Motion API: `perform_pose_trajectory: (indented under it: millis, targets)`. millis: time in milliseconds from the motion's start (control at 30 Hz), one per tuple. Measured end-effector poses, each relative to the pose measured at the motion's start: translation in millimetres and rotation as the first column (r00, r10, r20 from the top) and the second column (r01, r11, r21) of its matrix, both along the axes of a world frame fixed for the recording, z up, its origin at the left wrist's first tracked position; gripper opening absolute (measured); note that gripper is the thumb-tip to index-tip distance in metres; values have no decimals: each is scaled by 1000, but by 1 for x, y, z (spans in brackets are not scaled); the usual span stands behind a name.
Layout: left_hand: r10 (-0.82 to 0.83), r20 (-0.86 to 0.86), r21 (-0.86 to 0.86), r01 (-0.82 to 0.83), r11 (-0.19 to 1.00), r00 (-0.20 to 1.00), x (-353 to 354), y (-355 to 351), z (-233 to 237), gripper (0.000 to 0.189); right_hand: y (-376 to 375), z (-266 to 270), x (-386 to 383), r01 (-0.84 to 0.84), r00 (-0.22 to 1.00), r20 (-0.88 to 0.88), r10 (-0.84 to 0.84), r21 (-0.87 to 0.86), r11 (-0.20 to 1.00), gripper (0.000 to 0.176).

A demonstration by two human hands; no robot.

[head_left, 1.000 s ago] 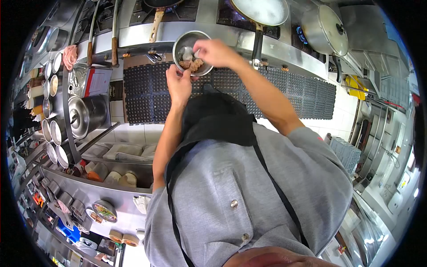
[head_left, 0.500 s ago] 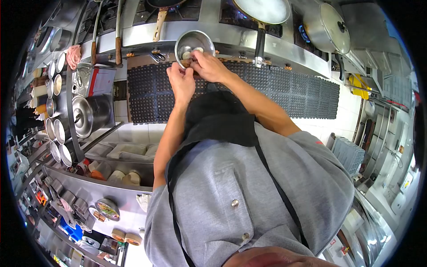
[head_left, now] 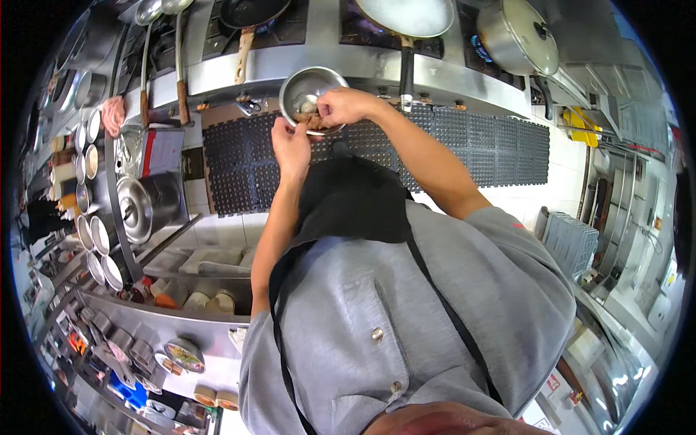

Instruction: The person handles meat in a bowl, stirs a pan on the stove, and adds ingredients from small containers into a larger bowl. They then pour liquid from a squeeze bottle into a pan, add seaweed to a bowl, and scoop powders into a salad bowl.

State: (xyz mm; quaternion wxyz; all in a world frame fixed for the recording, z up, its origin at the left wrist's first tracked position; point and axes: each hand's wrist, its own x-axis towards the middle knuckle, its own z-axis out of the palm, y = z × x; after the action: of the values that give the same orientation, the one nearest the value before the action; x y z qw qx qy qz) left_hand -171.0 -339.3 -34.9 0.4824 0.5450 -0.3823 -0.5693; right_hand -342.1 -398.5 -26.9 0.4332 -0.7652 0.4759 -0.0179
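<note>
A round metal bowl [head_left: 295,86] is tilted in front of my body, over the black mat. Brown pieces of food [head_left: 312,121] lie along its near side, with a pale round piece [head_left: 307,105] beside them. My left hand [head_left: 291,148] is closed on the bowl's near left rim, thumb and fingers pinched there. Reaching in from the right, my right hand [head_left: 346,106] has its fingers pressed together at the brown pieces; what they hold, if anything, is hidden.
The stove edge [head_left: 290,61] runs beyond the bowl. A black pan [head_left: 254,11], a pan of white foamy liquid [head_left: 413,13] and a lidded pot [head_left: 518,36] stand on it, handles pointing toward me. A large lidded pot [head_left: 156,206] is at left.
The bowl now shows more of its inside, and brown pieces are visible in it. My right hand has shifted right, apart from my left. The whole view has shifted slightly.
</note>
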Motion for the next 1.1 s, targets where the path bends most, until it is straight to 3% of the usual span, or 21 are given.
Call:
perform_pose_trajectory:
  millis: [67,133,167,200,267,400,467,533,600,633,667,700,767,800,833,867,900,933,1000,1067,1100]
  targets:
    - [-18,-15,16,18,1000,1000,0,-3,-4,7,-3,2,-10,16,1000,20,-16,-4,1000,22]
    - [-9,45,-7,10,1000,999,-1,-7,-2,7,-2,10,-18,198,882,319,-347,416,887,23]
    - [-15,38,9,15,1000,999,-1,-8,-2,8,-2,14,-23,197,774,425,-470,543,816,22]
    - [-16,39,6,16,1000,999,-1,-9,-1,8,-4,14,-24,197,772,427,-470,542,817,22]
    - [23,-10,-6,-23,1000,1000,-6,-12,1,7,-9,14,-30,1,391,547,-740,804,594,19]
    - [22,-73,-8,-23,1000,997,-10,-15,10,6,-11,13,-22,45,219,567,-794,807,589,16]
    - [29,-63,-12,-29,999,998,-13,-18,13,6,-15,16,-22,71,256,560,-788,802,593,13]
    - [36,-85,-9,-37,999,996,-14,-18,15,6,-25,12,-33,-99,287,652,-702,749,656,14]
    - [48,-110,-3,-49,999,993,-15,-18,15,5,-35,22,-54,32,283,638,-717,740,672,16]
    - [42,-97,0,-42,999,994,-13,-18,14,5,-41,32,-64,152,278,623,-731,723,674,18]
    - [40,-81,5,-40,999,996,-10,-16,12,5,-48,40,-77,403,320,557,-766,652,642,22]
    - [35,-67,0,-35,999,997,-7,-16,7,6,-60,43,-94,593,449,474,-758,477,649,23]
    - [40,-41,-7,-40,999,998,-4,-15,6,6,-84,34,-136,813,525,285,-802,112,572,24]
    - [34,-20,-15,-34,999,999,-4,-14,6,6,-99,4,-165,801,599,253,-760,-215,559,25]
    - [32,-18,20,-32,999,999,-3,-14,5,7,-114,-7,-185,777,600,132,-789,-329,536,27]
    - [45,-11,28,-44,999,999,-2,-12,4,7,-124,-1,-192,782,570,-77,-818,-257,568,28]
    - [41,-37,14,-40,999,998,-2,-11,3,8,-141,-26,-216,473,678,-247,-692,-574,668,28]
    - [34,-67,-4,-34,999,997,-2,-11,5,10,-129,-27,-209,432,710,-93,-698,-724,537,24]
    - [10,-32,5,-10,1000,999,0,-9,6,13,-101,13,-163,486,679,109,-726,-808,333,28]
    - [5,-61,-53,-8,999,998,-1,-9,2,13,-67,66,-86,589,710,-23,-704,-529,611,22]
    - [-1,-45,-71,-2,997,999,-1,-9,4,13,-43,73,-52,528,806,58,-589,-520,671,20]
